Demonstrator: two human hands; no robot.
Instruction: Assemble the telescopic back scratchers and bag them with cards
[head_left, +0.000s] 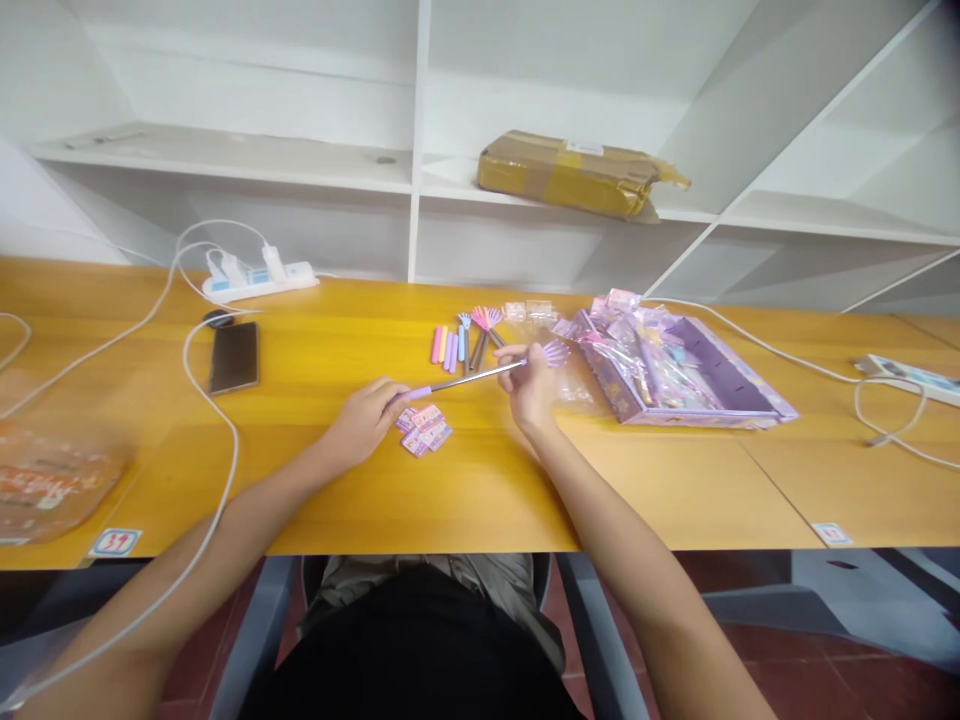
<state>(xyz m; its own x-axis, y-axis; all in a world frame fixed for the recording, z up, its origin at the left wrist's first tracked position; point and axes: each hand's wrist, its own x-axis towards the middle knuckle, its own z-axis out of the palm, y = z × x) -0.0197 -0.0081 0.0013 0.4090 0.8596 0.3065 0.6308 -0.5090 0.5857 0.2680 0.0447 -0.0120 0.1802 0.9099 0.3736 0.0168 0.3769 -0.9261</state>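
A telescopic back scratcher [476,377] with a purple grip and a purple claw head stretches between my hands, its metal rod drawn out. My left hand [369,418] is closed round the purple grip. Near the claw, my right hand [531,385] pinches the rod's far end. Just beyond lie more back scratcher heads [486,320] in pink, blue and purple on metal rods, beside a row of coloured grips [448,347]. Several small printed cards [426,430] overlap on the table below the rod.
A purple display box [712,417] full of plastic-wrapped items stands to the right, with clear wrappers [577,385] beside it. At left are a phone [234,357], a power strip [262,283], loose white cables and an orange bag [56,485]. A taped carton [566,172] sits on the shelf.
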